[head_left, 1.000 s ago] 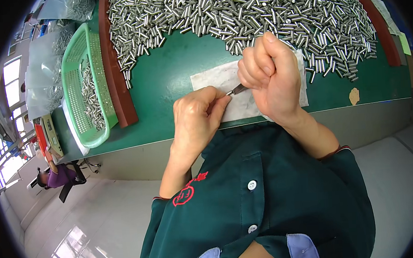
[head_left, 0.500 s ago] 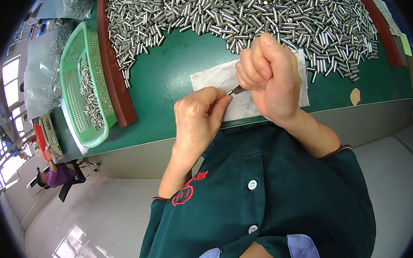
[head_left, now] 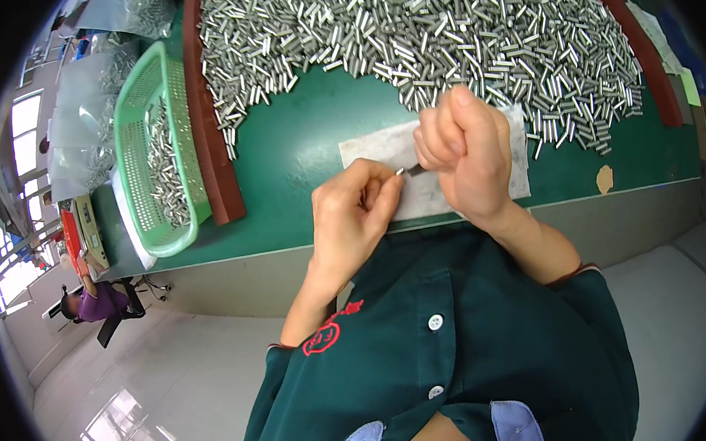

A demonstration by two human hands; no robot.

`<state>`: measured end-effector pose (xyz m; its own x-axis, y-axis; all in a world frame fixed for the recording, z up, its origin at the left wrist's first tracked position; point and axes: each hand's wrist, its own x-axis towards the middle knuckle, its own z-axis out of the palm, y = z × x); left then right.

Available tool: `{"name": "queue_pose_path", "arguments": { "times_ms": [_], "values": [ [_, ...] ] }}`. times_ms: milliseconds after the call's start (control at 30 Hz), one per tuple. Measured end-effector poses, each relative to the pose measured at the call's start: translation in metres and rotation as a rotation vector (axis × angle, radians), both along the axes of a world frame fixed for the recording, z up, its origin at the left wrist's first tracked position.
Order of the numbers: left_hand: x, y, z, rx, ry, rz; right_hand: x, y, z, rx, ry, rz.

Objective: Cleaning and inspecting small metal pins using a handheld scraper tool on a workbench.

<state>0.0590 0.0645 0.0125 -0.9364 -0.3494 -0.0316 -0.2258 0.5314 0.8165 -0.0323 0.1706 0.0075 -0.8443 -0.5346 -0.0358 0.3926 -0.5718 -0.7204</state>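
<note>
1. At the far left of the frame, a seated person in purple (head_left: 103, 303) is at the lower part, with clear plastic bags (head_left: 79, 128) of metal pieces above
2. Just right of the bags, a light green basket (head_left: 190, 154) with slotted walls holds a heap of small metal pins (head_left: 169, 179)
3. Beside the basket, a red-brown rail (head_left: 212, 132) runs down from the upper left along the green desk (head_left: 283, 140)
4. Left of the frame's centre, the left hand (head_left: 350, 208) has its thumb and fingers pinched together on one small metal piece (head_left: 400, 171), whose bright end shows at the fingertips, above a pale cloth or paper sheet (head_left: 369, 145) lying on the desk
5. Across the top of the frame, a broad pile of short metal cylinders (head_left: 414, 31) covers the desk, its lower edge curving around the bare green area
6. Right of centre, the right hand (head_left: 470, 153) is closed in a fist, over the sheet, around a dark slim tool (head_left: 416, 170); its tip points toward the metal piece, and whether the two touch is unclear
7. Farther right, a tan patch (head_left: 605, 179) lies near the desk's front edge, and a second red-brown rail (head_left: 641, 45) borders the pile
</note>
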Motion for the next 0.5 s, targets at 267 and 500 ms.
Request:
{"name": "queue_pose_path", "arguments": {
  "times_ms": [267,500],
  "values": [
    [-0.005,-0.039,-0.008,1.512,0.124,-0.057,0.001,0.002,-0.001,-0.033,-0.043,0.003],
    [-0.015,-0.047,-0.009,1.421,0.166,0.073,-0.001,0.001,0.0,-0.088,-0.094,-0.013]
  ]
}}
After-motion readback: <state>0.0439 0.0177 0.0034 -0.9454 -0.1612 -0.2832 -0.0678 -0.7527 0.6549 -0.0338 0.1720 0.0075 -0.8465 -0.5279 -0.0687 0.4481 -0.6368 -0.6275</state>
